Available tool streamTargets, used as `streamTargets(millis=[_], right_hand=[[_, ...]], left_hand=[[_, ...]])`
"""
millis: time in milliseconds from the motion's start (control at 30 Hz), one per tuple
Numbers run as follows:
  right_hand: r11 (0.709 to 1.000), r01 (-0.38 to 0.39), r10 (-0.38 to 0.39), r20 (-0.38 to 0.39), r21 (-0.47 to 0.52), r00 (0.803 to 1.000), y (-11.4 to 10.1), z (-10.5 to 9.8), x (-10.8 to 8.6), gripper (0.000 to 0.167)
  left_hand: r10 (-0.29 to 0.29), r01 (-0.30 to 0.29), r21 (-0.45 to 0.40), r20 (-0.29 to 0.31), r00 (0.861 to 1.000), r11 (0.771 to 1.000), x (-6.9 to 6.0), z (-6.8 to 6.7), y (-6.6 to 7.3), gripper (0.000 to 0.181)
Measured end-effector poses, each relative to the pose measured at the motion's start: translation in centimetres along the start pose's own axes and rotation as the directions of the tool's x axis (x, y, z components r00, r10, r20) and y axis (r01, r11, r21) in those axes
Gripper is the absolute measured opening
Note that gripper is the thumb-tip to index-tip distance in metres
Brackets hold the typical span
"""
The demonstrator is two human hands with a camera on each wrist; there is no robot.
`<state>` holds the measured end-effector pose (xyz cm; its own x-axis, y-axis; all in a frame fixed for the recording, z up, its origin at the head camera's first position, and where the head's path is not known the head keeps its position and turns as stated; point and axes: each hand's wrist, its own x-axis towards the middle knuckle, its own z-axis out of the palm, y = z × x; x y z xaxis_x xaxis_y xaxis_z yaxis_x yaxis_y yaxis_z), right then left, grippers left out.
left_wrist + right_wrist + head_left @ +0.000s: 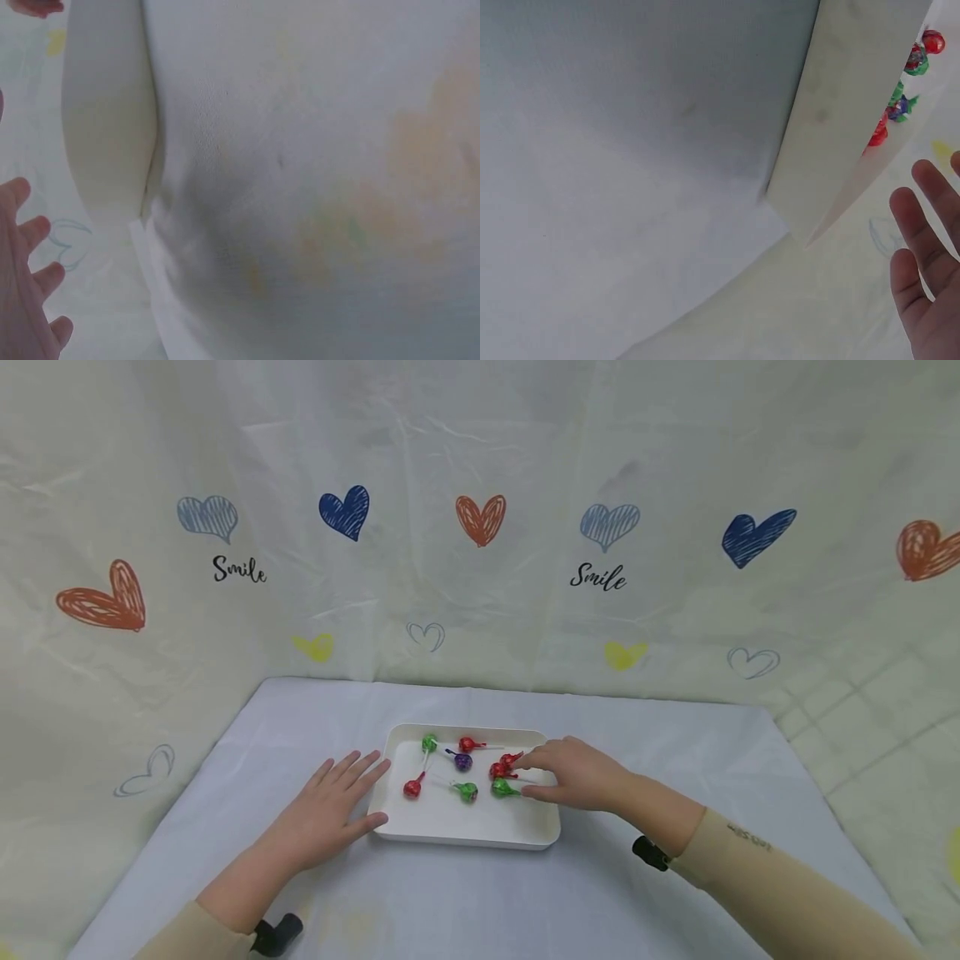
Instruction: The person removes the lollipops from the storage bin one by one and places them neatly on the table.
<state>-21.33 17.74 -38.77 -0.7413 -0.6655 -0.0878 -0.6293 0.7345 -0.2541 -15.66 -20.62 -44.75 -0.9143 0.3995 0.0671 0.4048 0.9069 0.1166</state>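
Several wrapped lollipops lie spread in a shallow white tray (450, 827): a green one (429, 743) at the back left, a red one (412, 788) in front of it, a purple one (462, 762) near the middle. My left hand (333, 806) is at the tray's left side with its fingers spread and nothing in them. Over the right rim reaches my right hand (581, 774), fingertips close to red lollipops (498, 770) and a green lollipop (502, 788). In the right wrist view, its fingers (922, 225) are apart; whether they touch a lollipop is hidden.
The tray stands on a table with a white cloth (322, 718). Behind it hangs a pale curtain (525, 610) printed with hearts and "Smile". A dark wrist camera (276, 935) sits by the left sleeve, another wrist camera (650, 852) by the right.
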Motion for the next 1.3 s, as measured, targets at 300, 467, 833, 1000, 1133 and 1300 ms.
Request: streamTargets(millis=[300, 467, 833, 1000, 1133, 1300], right_hand=[[0.995, 0.077, -0.082, 0.077, 0.064, 0.994, -0.2, 0.2, 1.6, 0.033], [0.994, 0.101, -0.106, 0.102, 0.051, 0.989, -0.2, 0.3, 2.4, 0.034], [0.996, 0.086, -0.086, 0.147, 0.003, 0.985, -0.2, 1.1, 4.3, 0.028], [0.991, 0.101, -0.084, 0.18, -0.091, 0.98, 0.1, 2.1, 5.1, 0.029], [0.982, 0.116, -0.086, 0.197, -0.146, 0.977, 0.1, 2.6, 5.6, 0.027], [0.98, 0.099, -0.059, 0.223, -0.171, 0.973, -0.2, 2.4, 6.0, 0.025]], left_hand=[[-0.019, 0.019, -0.005, 0.037, 0.999, 1.0, 0.4, 0.4, -0.2, 0.083], [-0.016, 0.016, -0.004, 0.056, 0.998, 1.0, 0.7, 0.6, -0.3, 0.083], [-0.025, 0.024, 0.014, 0.12, 0.992, 1.0, 1.0, 0.5, 0.0, 0.082], [-0.037, 0.035, 0.015, 0.163, 0.986, 0.999, 1.0, 1.0, 0.2, 0.083], [-0.045, 0.041, 0.025, 0.17, 0.984, 0.999, 1.0, 1.4, 0.3, 0.084], [-0.045, 0.04, 0.035, 0.165, 0.985, 0.999, 1.2, 1.2, 0.5, 0.082]])
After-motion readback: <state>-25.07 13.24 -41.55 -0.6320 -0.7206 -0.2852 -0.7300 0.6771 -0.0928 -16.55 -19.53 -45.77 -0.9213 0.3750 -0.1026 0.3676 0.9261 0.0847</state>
